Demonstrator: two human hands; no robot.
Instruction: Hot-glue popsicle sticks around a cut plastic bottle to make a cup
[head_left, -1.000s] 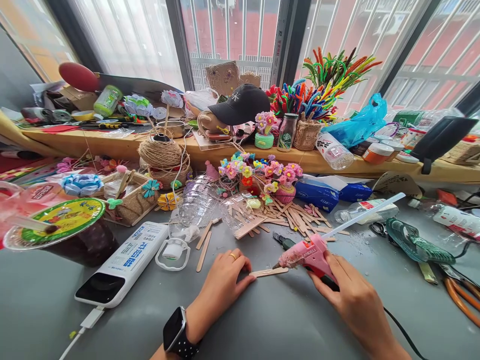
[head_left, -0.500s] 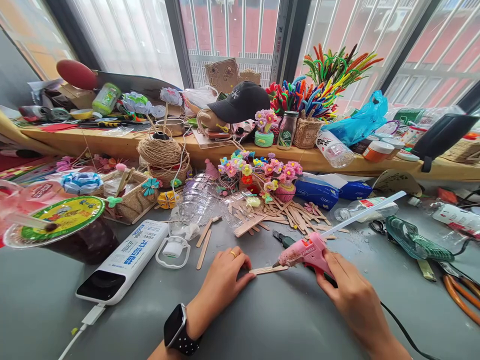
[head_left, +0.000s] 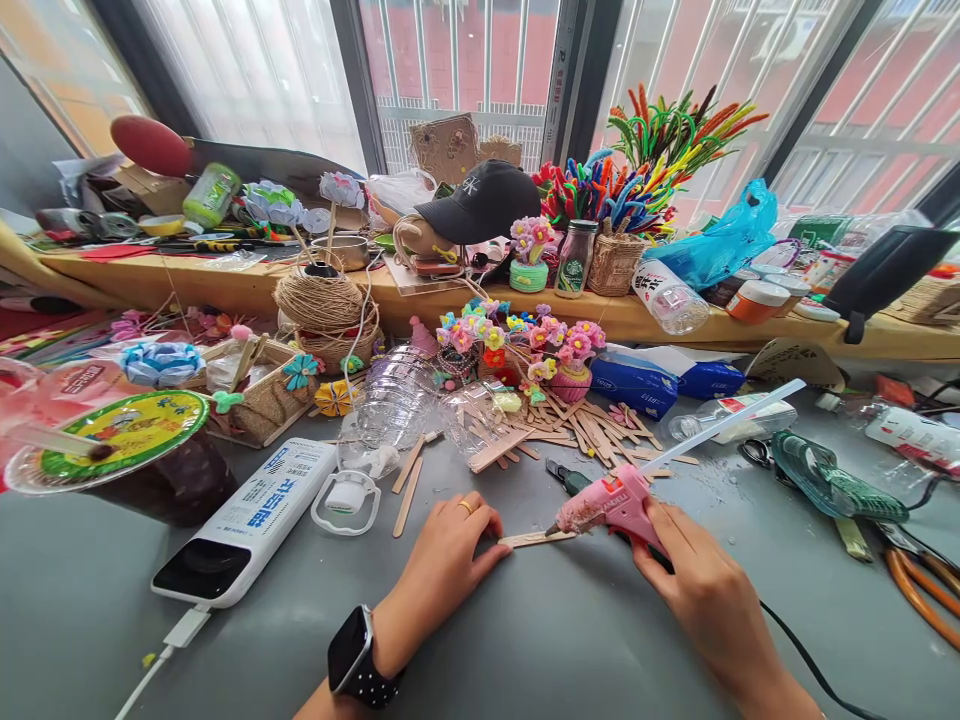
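A pink hot glue gun [head_left: 609, 502] is gripped in my right hand [head_left: 701, 575], with a long translucent glue stick [head_left: 726, 428] sticking out of its back. Its nozzle is at the middle of a wooden craft stick [head_left: 538, 538] lying on the grey table; whether the tip touches the wood I cannot tell. The thumb and fingers of my left hand [head_left: 454, 545] pinch the left end of that stick. Behind the glue gun lies a dark-handled cutter [head_left: 568, 480], partly hidden.
Loose craft sticks [head_left: 592, 430] are heaped behind my hands, with two more sticks [head_left: 408, 490] nearer on the left. A white power bank [head_left: 251, 520] and a sealed drink cup [head_left: 150, 460] stand left. Orange-handled scissors [head_left: 922, 575] and a green-netted bottle [head_left: 832, 475] lie right.
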